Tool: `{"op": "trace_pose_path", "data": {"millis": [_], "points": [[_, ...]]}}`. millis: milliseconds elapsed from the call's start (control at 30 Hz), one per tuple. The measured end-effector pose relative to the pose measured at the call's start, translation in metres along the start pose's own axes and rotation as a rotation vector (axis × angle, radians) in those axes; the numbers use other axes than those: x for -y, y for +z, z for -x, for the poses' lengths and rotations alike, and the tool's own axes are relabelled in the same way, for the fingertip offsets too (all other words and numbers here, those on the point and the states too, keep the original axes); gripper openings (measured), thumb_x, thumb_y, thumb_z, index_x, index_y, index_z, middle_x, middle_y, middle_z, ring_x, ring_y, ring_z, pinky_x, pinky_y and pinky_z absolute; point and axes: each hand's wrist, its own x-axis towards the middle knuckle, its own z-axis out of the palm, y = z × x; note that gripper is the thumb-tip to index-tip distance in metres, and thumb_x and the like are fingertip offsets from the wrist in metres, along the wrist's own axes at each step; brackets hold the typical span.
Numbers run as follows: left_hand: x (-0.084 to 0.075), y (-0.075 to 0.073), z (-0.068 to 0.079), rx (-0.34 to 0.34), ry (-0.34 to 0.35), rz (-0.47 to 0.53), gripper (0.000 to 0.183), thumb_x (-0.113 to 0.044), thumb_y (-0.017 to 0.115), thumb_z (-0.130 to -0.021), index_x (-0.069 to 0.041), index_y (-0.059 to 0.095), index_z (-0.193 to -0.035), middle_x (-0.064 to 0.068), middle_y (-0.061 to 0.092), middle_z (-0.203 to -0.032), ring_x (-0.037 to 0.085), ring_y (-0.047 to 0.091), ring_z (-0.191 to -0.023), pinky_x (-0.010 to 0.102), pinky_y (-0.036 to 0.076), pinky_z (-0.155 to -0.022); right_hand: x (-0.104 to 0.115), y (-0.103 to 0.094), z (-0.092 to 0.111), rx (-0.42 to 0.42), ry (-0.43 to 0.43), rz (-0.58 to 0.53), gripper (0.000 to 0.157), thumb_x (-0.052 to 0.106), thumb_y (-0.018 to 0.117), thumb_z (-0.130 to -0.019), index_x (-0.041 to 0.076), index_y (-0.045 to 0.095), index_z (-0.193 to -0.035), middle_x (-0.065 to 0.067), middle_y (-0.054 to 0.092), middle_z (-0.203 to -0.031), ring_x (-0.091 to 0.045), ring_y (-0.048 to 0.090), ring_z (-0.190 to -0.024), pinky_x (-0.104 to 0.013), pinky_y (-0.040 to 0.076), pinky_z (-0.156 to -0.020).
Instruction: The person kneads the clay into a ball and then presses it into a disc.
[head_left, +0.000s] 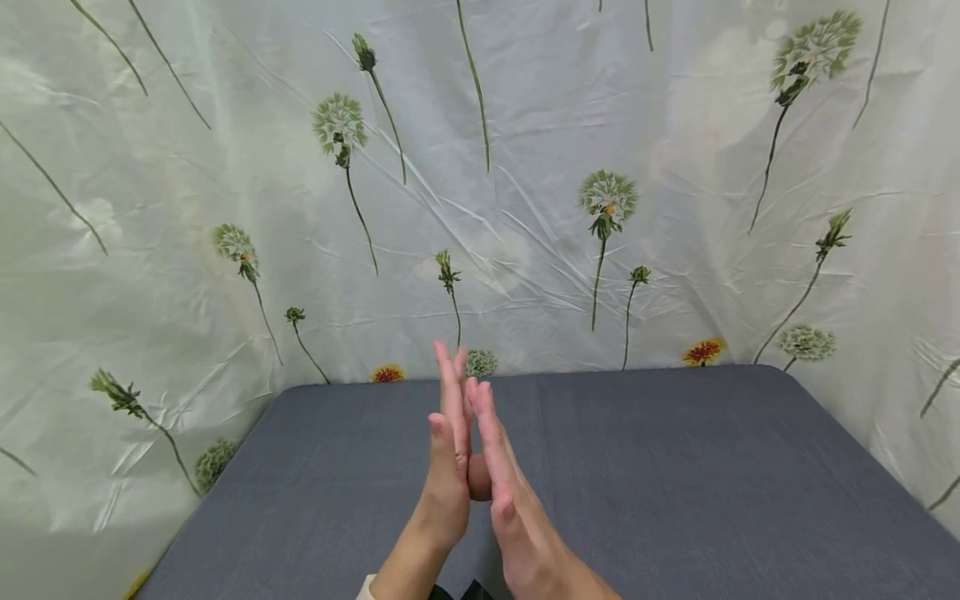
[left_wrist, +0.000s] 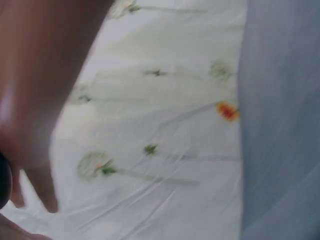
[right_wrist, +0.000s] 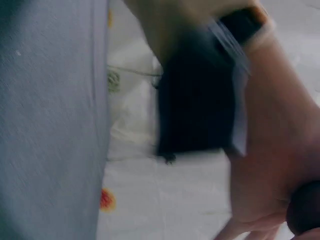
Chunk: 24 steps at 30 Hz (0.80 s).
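Between my two palms is a small brown ball [head_left: 480,477], smooth and round, its material not clear. My left hand [head_left: 447,475] stands upright with straight fingers, its palm against the ball's left side. From the other side my right hand [head_left: 517,508] presses its palm on the ball, fingers also straight and tilted toward the left hand. The fingertips of both hands come close together above. In the left wrist view only a dark edge of the ball [left_wrist: 4,181] shows. The right wrist view has the ball [right_wrist: 306,207] at its lower right, partly cut off.
Beneath the hands lies a grey cloth-covered table [head_left: 675,467]. A pale curtain [head_left: 525,125] printed with dandelions hangs behind and at both sides. A dark box-like device [right_wrist: 200,95] is strapped to a wrist, blurred in the right wrist view.
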Motion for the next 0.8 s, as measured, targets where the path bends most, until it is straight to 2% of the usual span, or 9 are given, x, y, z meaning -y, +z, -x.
{"op": "trace_pose_path", "data": {"millis": [167,367,400,433,500,533,600,667,800], "points": [[0.013,0.028,0.014,0.141,-0.035,0.001,0.065,-0.061,-0.003,-0.112,-0.034,-0.026,-0.167,-0.003,-0.015,-0.181,0.028,-0.016,-0.167,0.079,-0.013,-0.122,0.020,-0.028,-0.005,-0.098,0.004,0.012,0.075,0.061,0.003,-0.113,0.019,-0.012,-0.173,-0.008,-0.002,-0.183,-0.028,-0.013,-0.169,-0.082,-0.012,-0.116],[0.002,0.043,0.023,0.244,0.029,-0.068,0.068,-0.063,-0.007,-0.110,-0.032,-0.028,-0.167,-0.004,-0.022,-0.180,0.023,-0.020,-0.166,0.088,-0.004,-0.115,0.021,-0.052,-0.008,-0.149,0.104,-0.029,0.070,0.065,0.002,-0.112,0.032,-0.012,-0.173,0.004,0.000,-0.184,-0.023,-0.009,-0.169,-0.018,0.010,-0.129],[-0.002,0.041,0.023,0.241,0.060,-0.083,0.070,-0.065,-0.006,-0.109,-0.031,-0.027,-0.168,-0.003,-0.019,-0.180,0.019,-0.003,-0.168,0.083,0.007,-0.120,0.018,-0.051,-0.008,-0.141,0.133,-0.046,0.069,0.065,0.000,-0.112,0.035,-0.012,-0.172,0.005,0.000,-0.184,-0.022,-0.007,-0.170,-0.011,0.013,-0.125],[-0.005,0.037,0.022,0.234,0.085,-0.092,0.074,-0.068,-0.005,-0.109,-0.030,-0.027,-0.168,-0.002,-0.019,-0.180,0.015,0.018,-0.163,0.076,0.022,-0.121,0.015,-0.048,-0.007,-0.130,0.160,-0.070,0.068,0.064,0.000,-0.112,0.036,-0.012,-0.172,0.006,0.000,-0.183,-0.021,-0.006,-0.169,-0.017,0.011,-0.129],[-0.012,0.029,0.021,0.196,0.136,-0.095,0.080,-0.072,-0.002,-0.107,-0.028,-0.027,-0.168,0.001,-0.019,-0.180,0.015,0.018,-0.162,0.078,0.021,-0.120,0.009,-0.038,-0.005,-0.090,0.182,-0.111,0.066,0.062,-0.002,-0.112,0.037,-0.014,-0.172,0.006,-0.003,-0.183,-0.019,-0.007,-0.169,-0.017,0.009,-0.130],[-0.015,0.024,0.019,0.171,0.141,-0.089,0.081,-0.074,0.000,-0.106,-0.030,-0.026,-0.168,0.000,-0.018,-0.180,0.012,0.042,-0.145,0.067,0.037,-0.114,0.006,-0.031,-0.004,-0.068,0.180,-0.123,0.065,0.059,-0.003,-0.112,0.036,-0.014,-0.172,0.005,-0.004,-0.183,-0.019,-0.009,-0.169,-0.019,0.005,-0.130],[-0.019,0.014,0.014,0.101,0.130,-0.065,0.080,-0.076,0.003,-0.106,-0.034,-0.025,-0.168,-0.002,-0.013,-0.181,0.012,0.043,-0.145,0.063,0.034,-0.118,0.003,-0.017,-0.002,-0.024,0.140,-0.132,0.063,0.053,-0.002,-0.114,0.030,-0.016,-0.172,0.000,-0.007,-0.183,-0.019,-0.011,-0.169,-0.020,0.000,-0.131],[-0.020,0.004,0.007,0.029,0.071,-0.043,0.077,-0.076,0.002,-0.106,-0.039,-0.024,-0.168,-0.004,-0.012,-0.182,0.021,0.004,-0.168,0.076,0.006,-0.125,-0.001,-0.003,-0.001,0.013,0.076,-0.110,0.064,0.050,-0.002,-0.116,0.023,-0.017,-0.171,-0.006,-0.010,-0.183,-0.020,-0.014,-0.169,-0.013,-0.003,-0.127],[-0.011,-0.006,-0.003,0.000,-0.056,0.029,0.070,-0.073,-0.001,-0.107,-0.044,-0.022,-0.167,-0.001,-0.004,-0.182,0.031,-0.014,-0.168,0.077,-0.006,-0.125,-0.003,0.007,-0.001,0.011,-0.035,-0.057,0.070,0.050,0.002,-0.117,0.008,-0.018,-0.170,-0.016,-0.008,-0.182,-0.023,-0.013,-0.169,-0.017,-0.005,-0.129]]}}
